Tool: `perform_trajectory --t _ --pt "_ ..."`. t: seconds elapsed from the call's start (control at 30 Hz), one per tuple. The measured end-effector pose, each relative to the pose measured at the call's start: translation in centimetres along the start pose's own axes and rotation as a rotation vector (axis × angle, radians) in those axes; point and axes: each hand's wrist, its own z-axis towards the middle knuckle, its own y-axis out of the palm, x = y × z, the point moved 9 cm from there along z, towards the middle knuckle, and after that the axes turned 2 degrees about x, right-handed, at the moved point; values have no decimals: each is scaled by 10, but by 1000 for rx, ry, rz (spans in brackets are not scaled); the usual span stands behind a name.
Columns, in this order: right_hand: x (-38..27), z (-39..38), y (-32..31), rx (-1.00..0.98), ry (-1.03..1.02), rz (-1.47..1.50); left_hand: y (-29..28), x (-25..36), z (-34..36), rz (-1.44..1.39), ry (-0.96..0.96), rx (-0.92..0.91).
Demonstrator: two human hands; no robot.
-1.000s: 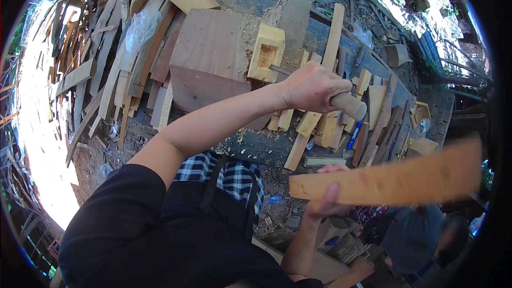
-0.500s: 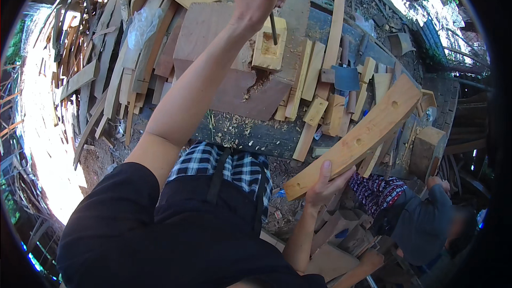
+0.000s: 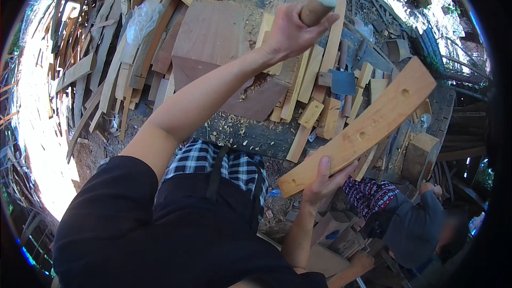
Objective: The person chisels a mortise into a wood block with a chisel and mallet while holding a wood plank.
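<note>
My left hand [image 3: 290,31] is closed round the wooden handle of a chisel [image 3: 318,8], above the bench. The hand hides the chisel's blade. Under this wrist lies a pale wooden block [image 3: 264,25], mostly covered, on a large brown wood block [image 3: 210,29]. My right hand [image 3: 324,181] grips the near end of a long, thick wooden board [image 3: 368,130] with round hollows in its face, thumb on top. The board slants up toward the right, clear of my left hand.
Wood strips and small blocks [image 3: 311,113] lie right of the big block, beside a dark flat blade [image 3: 343,81]. Shavings litter the dark bench edge [image 3: 248,134]. Scrap planks [image 3: 106,48] and a plastic bag [image 3: 143,21] fill the left. Another person [image 3: 413,226] sits at the lower right.
My left hand has moved right and nearer with the chisel, its handle top now showing; the blade seen earlier at the pale block's recess is hidden. The board has swung slightly upward at its far end.
</note>
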Motion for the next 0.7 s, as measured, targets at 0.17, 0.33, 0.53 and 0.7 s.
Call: perform_trajectory --t 0.17,0.33,0.53,0.7 --pt "-77 35 -6 39 -251 548 34 24 -25 -2 281 -87" --pt "-73 33 27 -312 -194 -263 52 14 -40 176 222 -261" --pt "-45 11 -16 -91 -130 403 79 34 -80 225 367 -387" --pt "2 2 -23 -89 -164 -214 123 -9 -156 494 543 -924"
